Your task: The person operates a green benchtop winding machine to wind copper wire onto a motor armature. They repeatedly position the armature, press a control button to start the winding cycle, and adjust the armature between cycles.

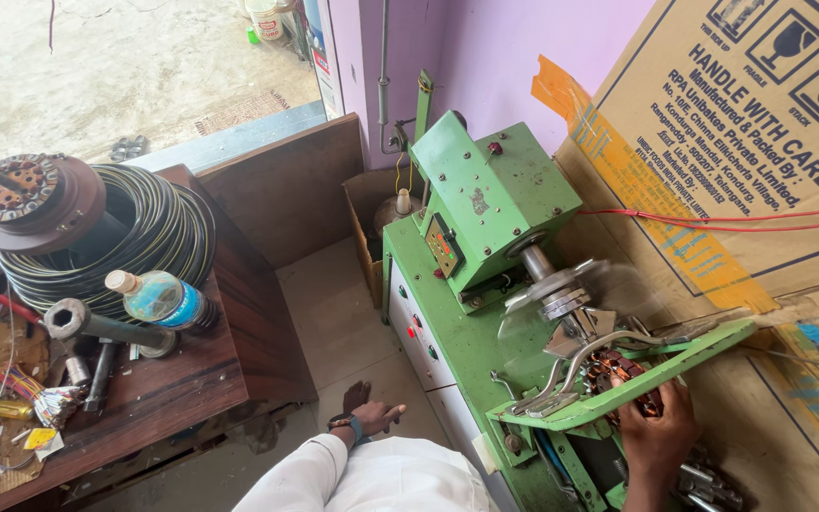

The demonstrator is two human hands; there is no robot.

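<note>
**Workshop corner with a green winding machine**

A small workshop with a lilac wall (485,47) and a tiled floor. At the left stands a dark wooden table (182,379) carrying a coil of black cable (158,232), a plastic bottle (158,299), metal sockets and scattered small parts.

Low in the middle, the left hand (372,415) hangs off a white sleeve, the wrist wearing a band. Its fingers are loosely spread, holding nothing, above the floor beside the machine.

To the right sits the green machine (485,199), its spindle blurred, with a large cardboard box (760,123) behind it. The right hand (658,431) reaches up under the green guard frame (618,384), fingers curled around the copper-wound motor core (618,370) mounted there.
</note>
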